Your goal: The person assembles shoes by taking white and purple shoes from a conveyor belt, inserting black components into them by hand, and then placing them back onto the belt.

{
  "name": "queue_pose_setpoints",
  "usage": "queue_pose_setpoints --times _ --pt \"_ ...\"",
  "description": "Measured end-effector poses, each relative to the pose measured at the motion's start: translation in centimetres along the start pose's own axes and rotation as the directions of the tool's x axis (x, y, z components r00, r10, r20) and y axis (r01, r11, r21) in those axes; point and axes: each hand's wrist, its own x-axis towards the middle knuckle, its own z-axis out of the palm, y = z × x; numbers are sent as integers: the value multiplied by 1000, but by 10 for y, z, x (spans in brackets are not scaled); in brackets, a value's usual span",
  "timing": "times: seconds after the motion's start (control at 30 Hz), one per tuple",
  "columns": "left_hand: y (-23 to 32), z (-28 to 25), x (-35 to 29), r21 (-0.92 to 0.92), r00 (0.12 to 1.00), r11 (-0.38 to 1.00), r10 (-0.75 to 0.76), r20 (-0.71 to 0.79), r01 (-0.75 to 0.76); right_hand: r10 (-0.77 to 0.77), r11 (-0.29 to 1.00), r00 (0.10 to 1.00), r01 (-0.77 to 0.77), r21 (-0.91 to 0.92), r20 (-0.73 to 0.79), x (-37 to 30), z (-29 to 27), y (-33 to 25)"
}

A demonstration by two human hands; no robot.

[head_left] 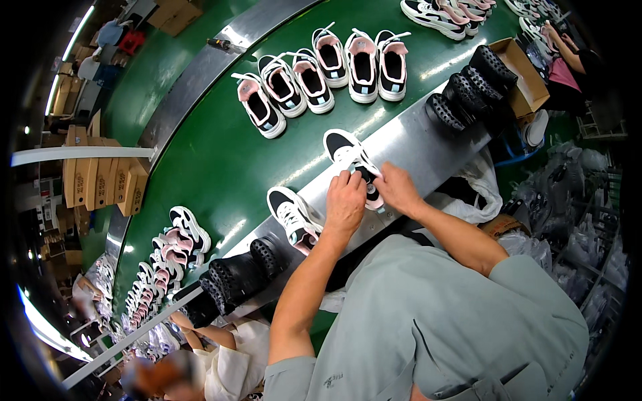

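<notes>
A black and white sneaker [342, 145] with white laces lies on the metal edge of the bench, its toe pointing away from me. My left hand [346, 200] has its fingers closed at the left of the shoe's opening, by the laces. At the opposite side of the opening, my right hand [397, 189] pinches the collar. The fingertips partly cover the tongue and laces, so I cannot tell exactly what each pinches. A second sneaker [291, 212], with pink lining, stands left of my left hand, untouched.
Several similar sneakers [362, 65] stand in a row on the green belt [267, 167]. Black knobbly objects [231, 281] sit on the metal ledge at left, others [471, 87] at right near a cardboard box [520, 77]. A co-worker in white [234, 357] is at lower left, another person at upper right.
</notes>
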Motion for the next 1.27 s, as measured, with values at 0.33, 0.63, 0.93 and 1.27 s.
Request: queue_pose_setpoints --times 0.33,0.63,0.93,1.27 --pt "29 -2 -42 -173 838 857 -513 -185 486 2 1000 997 -1 -14 80 -9 14 -5" --pt "40 -2 -25 -157 779 844 -535 -326 514 -14 993 994 1 117 109 -18 33 3" --pt "46 24 -41 -116 760 809 -583 -287 577 -49 992 995 39 116 82 -16 30 3" --pt "65 5 -24 -451 206 107 -963 176 886 -57 996 986 46 71 156 -22 27 4"
